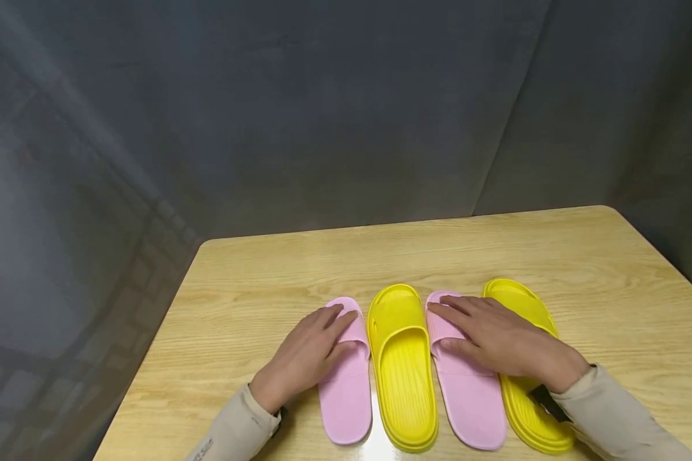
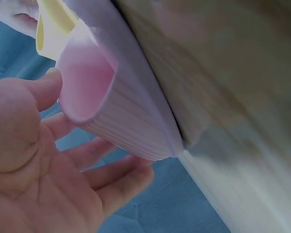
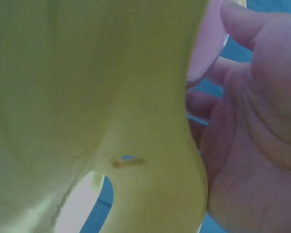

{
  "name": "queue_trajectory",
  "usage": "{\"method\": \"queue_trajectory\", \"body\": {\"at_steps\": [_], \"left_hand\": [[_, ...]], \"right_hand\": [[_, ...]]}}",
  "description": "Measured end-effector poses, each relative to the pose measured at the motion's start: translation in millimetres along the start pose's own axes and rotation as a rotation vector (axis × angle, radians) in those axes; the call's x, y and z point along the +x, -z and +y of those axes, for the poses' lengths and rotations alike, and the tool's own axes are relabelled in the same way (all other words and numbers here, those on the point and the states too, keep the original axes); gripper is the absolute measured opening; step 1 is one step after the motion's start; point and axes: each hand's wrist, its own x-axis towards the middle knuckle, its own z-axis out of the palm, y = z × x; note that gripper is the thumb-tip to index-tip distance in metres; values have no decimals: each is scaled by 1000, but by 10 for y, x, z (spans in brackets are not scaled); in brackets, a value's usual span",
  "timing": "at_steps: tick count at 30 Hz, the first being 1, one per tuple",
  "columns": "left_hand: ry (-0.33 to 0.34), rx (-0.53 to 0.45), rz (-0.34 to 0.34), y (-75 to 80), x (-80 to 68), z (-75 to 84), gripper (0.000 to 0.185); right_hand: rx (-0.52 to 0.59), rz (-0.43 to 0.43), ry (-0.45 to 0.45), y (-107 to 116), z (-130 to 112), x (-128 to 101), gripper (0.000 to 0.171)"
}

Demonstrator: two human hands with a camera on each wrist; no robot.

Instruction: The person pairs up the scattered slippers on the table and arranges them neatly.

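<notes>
Four slippers lie side by side on the wooden table [image 1: 380, 256], toes pointing away from me: pink [image 1: 346, 397], yellow [image 1: 403, 378], pink [image 1: 473, 403], yellow [image 1: 521, 301]. My left hand [image 1: 323, 339] rests on the ribbed strap of the left pink slipper [image 2: 126, 121], fingers laid straight over it and the thumb at the strap's opening. My right hand [image 1: 490, 333] lies flat on the strap of the right pink slipper [image 3: 208, 53], its wrist crossing the right yellow slipper [image 3: 87, 97]. Neither hand lifts anything.
The table's near left corner and right edge are in the head view, with bare wood behind and beside the slippers. A dark grey cloth backdrop hangs close behind the table. Both wrists wear beige sleeves.
</notes>
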Motion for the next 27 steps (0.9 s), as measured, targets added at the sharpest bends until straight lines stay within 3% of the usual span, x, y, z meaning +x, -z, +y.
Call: {"method": "queue_trajectory", "body": {"at_steps": [8,21,27], "left_hand": [[-29,-13,-26,0,-21,4,51],[-48,-15,1,-46,-38,13,49],[-53,11,14,-136,-18,3,47]], "right_hand": [[11,-8,-7,9,3,-26,67],[12,54,18,-11,35,-70,65],[40,75,37,-68,62,-107,64]]}}
